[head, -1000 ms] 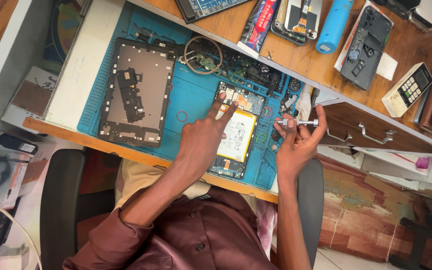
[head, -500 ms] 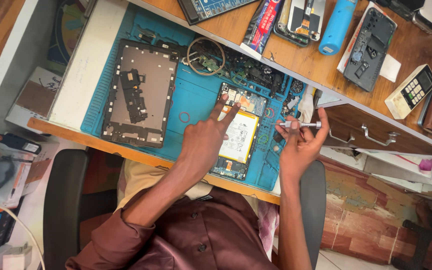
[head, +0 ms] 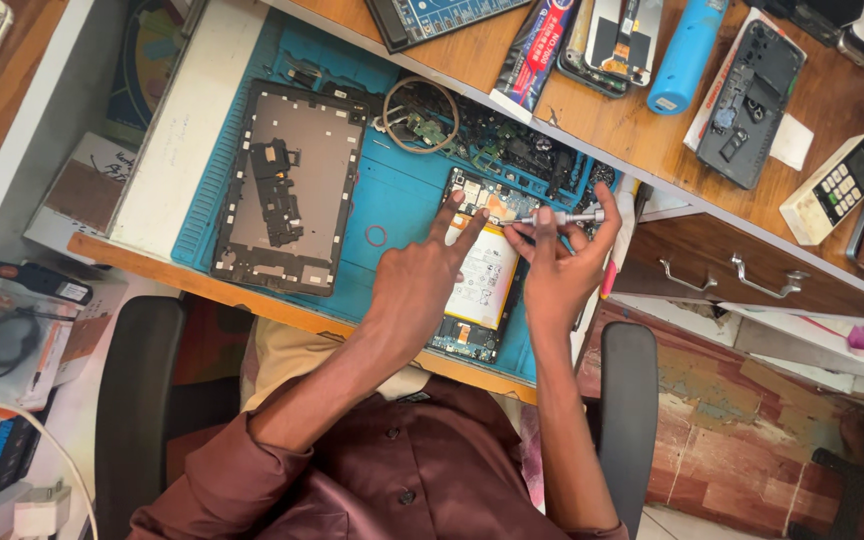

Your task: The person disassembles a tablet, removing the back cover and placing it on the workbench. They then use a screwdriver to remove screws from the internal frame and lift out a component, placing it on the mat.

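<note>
Both hands worked apart: left hand (head: 422, 280) pinned the opened phone (head: 480, 270) on the blue mat (head: 392, 200), steadying it. Right hand (head: 557, 270) pinched a small screwdriver (head: 564, 217), tip angled left toward its board.

Red-and-blue tube package (head: 540, 50) above the fingers, white remote's small grey screen (head: 862, 163) right of them, boxed packages (head: 14, 330) far left

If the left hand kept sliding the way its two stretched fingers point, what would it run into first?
The left hand points up along the opened phone. Past the phone's top edge it would probably first meet the clutter of small parts on the blue mat, though depth is hard to judge.
</note>
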